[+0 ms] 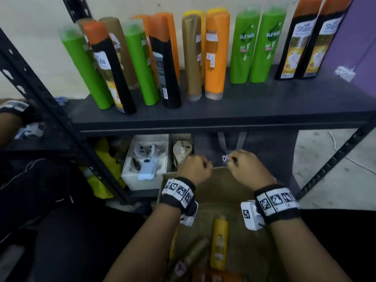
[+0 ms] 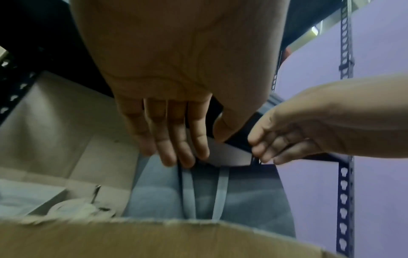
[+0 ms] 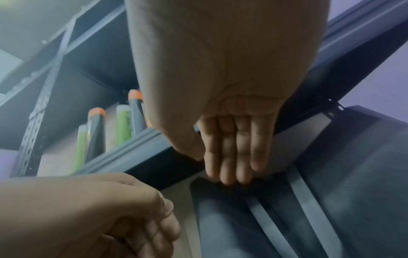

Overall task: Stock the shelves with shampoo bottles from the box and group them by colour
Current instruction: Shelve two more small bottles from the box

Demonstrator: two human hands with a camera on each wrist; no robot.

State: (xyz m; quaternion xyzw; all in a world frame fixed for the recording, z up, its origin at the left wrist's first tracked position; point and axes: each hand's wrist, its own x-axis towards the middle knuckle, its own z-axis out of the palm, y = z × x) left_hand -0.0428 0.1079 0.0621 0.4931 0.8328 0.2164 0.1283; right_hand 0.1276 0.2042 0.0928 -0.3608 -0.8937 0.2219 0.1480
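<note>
Both hands reach over the far edge of the cardboard box [image 1: 203, 192], under the front edge of the shelf [image 1: 223, 110]. The left hand [image 1: 194, 166] has its fingers [image 2: 176, 139] bent down, with the tips on the top of a grey bag [image 1: 254, 151] and its straps. From the left wrist view it looks like the fingers hook the strap, but I cannot tell for sure. The right hand [image 1: 247, 167] has its fingers [image 3: 232, 157] curled down too, with the tips on the dark top edge of the same bag. The two hands are near each other but do not touch.

Some shampoo bottles lie flat in the box, close to the person. A yellow bottle [image 1: 219, 243] lies with its cap pointing to the far edge of the box. A brown bottle [image 1: 191, 257] lies beside it, tilted, with one end up toward the yellow one.

On the shelf the bottles stand up with their caps on top. Two green bottles [image 1: 254, 45] stand side by side near the right end, and two black bottles [image 1: 305, 41] with orange tops stand next to them, at the right edge. At the left end, green, black, brown and orange bottles are all mixed up [image 1: 130, 64].

A white box [image 1: 146, 159] of small things sits under the shelf, left of the grey bag.
</note>
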